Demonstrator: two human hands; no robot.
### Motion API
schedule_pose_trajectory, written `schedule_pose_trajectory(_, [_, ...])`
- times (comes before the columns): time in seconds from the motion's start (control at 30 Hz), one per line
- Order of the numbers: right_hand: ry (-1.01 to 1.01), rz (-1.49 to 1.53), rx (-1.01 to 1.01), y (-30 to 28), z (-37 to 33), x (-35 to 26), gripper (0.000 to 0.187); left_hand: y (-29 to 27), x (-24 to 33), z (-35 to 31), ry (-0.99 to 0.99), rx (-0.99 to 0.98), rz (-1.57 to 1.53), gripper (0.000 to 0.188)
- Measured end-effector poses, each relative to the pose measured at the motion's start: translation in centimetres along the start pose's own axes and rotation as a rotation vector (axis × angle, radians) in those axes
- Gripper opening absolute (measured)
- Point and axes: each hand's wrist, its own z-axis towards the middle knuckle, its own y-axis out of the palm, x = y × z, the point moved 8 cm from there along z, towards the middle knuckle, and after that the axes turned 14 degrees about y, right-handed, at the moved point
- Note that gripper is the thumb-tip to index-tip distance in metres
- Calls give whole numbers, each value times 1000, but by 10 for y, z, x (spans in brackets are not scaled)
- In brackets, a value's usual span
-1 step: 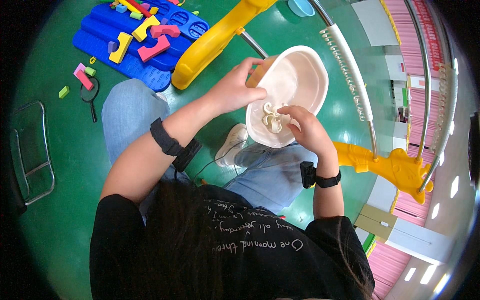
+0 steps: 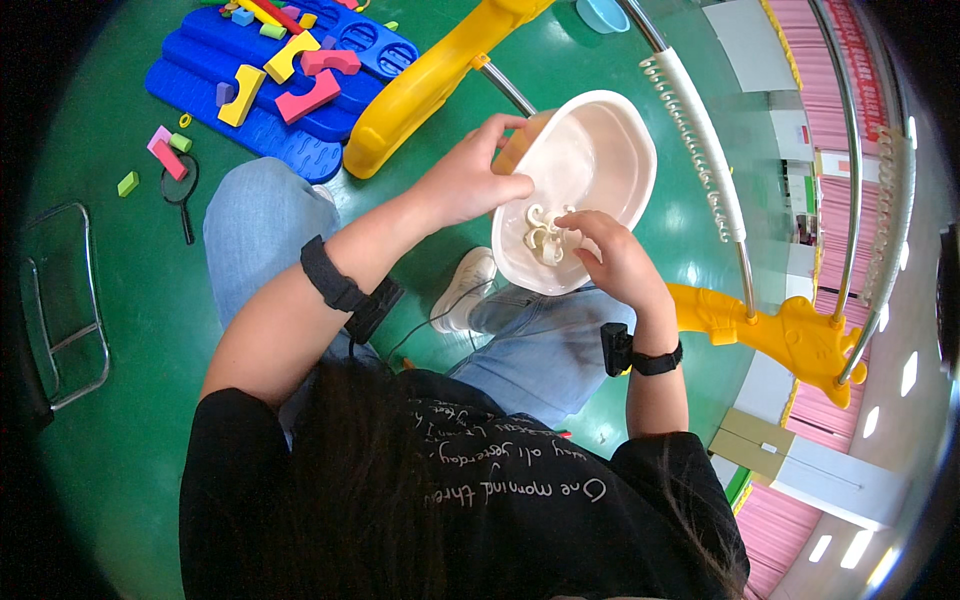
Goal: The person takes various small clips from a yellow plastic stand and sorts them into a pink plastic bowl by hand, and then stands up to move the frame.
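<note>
A white plastic basin [image 2: 625, 165] with a rounded, many-sided rim is tilted above my legs. My left hand [image 2: 480, 178] grips its left side, the thumb over the rim and the fingers behind the wall. Inside, at the low end, lies a small cluster of whitish curved pieces [image 2: 545, 238], which look like hooks or rings. My right hand [image 2: 612, 258] reaches over the near right rim. Its index fingertip is at the edge of the cluster, with the thumb apart from it; nothing shows between them. The other fingers are partly hidden.
Blue plastic steps [image 2: 210, 65] bear several coloured foam blocks at the upper left. A magnifying glass [image 2: 183, 195] lies on the green floor near loose blocks. Yellow-ended frame parts with metal bars [image 2: 420, 90] stand around the basin. A folding metal frame [image 2: 75, 345] is far left.
</note>
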Motion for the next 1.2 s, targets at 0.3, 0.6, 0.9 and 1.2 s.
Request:
schedule_pose_trajectory(0.3, [143,66,75,-3,-2,15,34,-2,-5,-1,-13,17,-10,69])
schedule_pose_trajectory(0.6, [113,43,66,0,-6,16,33,0,-6,-2,-23,8,32,70])
schedule_pose_trajectory(0.9, [147,62,-127,16,-11,16,29,-1,-3,-1,-19,38,-13,68])
schedule_pose_trajectory(1.2, [159,176,-110,14,-9,14,22,-3,-2,-1,-72,45,-83,68])
